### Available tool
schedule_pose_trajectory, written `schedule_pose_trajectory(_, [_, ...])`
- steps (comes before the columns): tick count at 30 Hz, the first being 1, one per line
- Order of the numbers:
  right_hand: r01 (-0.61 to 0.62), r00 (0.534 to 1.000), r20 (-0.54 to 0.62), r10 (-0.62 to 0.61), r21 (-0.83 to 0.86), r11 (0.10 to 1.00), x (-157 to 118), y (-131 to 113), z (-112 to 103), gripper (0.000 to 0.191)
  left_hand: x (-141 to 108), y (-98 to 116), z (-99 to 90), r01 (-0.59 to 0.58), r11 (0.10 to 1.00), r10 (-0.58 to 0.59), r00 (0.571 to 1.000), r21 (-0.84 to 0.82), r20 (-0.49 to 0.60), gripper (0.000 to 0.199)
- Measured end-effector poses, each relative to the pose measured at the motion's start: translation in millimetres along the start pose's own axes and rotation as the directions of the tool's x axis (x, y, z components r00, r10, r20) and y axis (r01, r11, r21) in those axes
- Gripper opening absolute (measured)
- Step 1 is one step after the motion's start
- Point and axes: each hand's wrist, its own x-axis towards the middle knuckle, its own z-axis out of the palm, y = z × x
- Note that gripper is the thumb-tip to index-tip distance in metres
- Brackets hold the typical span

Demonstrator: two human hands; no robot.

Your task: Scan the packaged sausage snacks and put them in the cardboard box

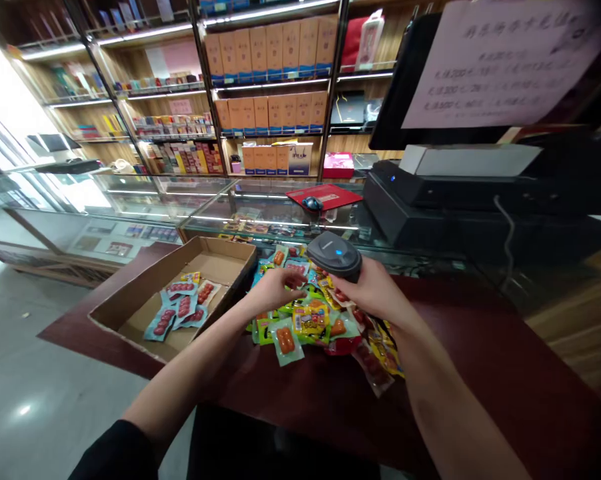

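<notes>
Right hand point(373, 290), grip closed around scanner point(334, 253); left hand point(273, 290), grip half open, empty, over snack packets point(311, 321)

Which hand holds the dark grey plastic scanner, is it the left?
No, the right hand grips the scanner.

Left glare, shelf lights point(150, 33), sign point(495, 77) perhaps blurred

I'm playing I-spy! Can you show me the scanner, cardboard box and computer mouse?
Scanner point(333, 252): head camera view, its dark top.
Cardboard box point(153, 283): head camera view, its left inner wall.
Computer mouse point(312, 203): head camera view, its top.
</notes>
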Motion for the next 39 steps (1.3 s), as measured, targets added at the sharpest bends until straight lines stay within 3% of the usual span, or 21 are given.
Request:
schedule_pose_trajectory(5, [-0.016,0.996,0.086,0.013,0.039,0.999,-3.1,24.5,-14.5,0.026,-8.0,2.5,33.1,-0.107,0.945,0.030,0.969,0.308,0.247,0.053])
schedule_pose_trajectory(8, [-0.053,0.989,0.141,0.035,0.123,0.991,-7.4,35.6,-18.1,0.028,-6.9,5.1,42.8,-0.142,0.888,0.031,0.967,0.437,0.252,0.059])
schedule_pose_trajectory(10, [-0.069,0.985,0.166,0.043,0.156,0.985,-8.6,39.5,-16.6,0.031,-1.5,4.8,41.2,-0.118,0.890,0.014,0.972,0.441,0.233,0.050])
schedule_pose_trajectory(14, [-0.066,0.983,0.178,0.036,0.167,0.984,-8.3,41.6,-11.8,0.034,13.1,-9.1,26.2,0.102,0.971,-0.141,0.975,0.215,0.172,0.024])
schedule_pose_trajectory(17, [-0.047,0.987,0.162,0.017,0.184,0.982,-9.1,40.0,-12.6,0.036,18.3,-25.7,20.5,0.238,0.961,-0.239,0.971,-0.137,0.014,0.031])
schedule_pose_trajectory(20, [-0.024,0.991,0.134,0.003,0.155,0.988,-11.0,36.4,-13.7,0.033,16.9,-34.0,23.0,0.198,0.832,-0.333,0.925,-0.518,-0.182,0.036])
schedule_pose_trajectory(23, [-0.033,0.986,0.168,0.010,0.134,0.990,-12.1,34.6,-9.1,0.034,13.2,-32.5,23.8,0.103,0.629,-0.414,0.883,-0.770,-0.221,0.040])
schedule_pose_trajectory(25, [-0.057,0.980,0.198,0.031,0.125,0.991,-12.3,35.3,-2.8,0.036,11.7,-31.0,19.4,0.065,0.550,-0.426,0.879,-0.832,-0.213,0.041])
schedule_pose_trajectory(27, [-0.078,0.974,0.220,0.051,0.113,0.991,-12.6,36.3,4.1,0.037,12.2,-31.7,11.6,0.050,0.537,-0.429,0.876,-0.842,-0.221,0.043])
schedule_pose_trajectory(34, [-0.119,0.969,0.236,0.070,0.202,0.972,-20.1,22.4,27.1,0.029,22.9,-37.8,-14.5,0.028,0.569,-0.375,0.898,-0.822,-0.230,0.057])
schedule_pose_trajectory(39, [-0.261,0.928,0.359,0.102,0.428,0.865,-16.5,-10.4,47.4,0.031,28.5,-29.8,-32.0,0.047,0.622,-0.343,0.914,-0.782,-0.218,0.050])
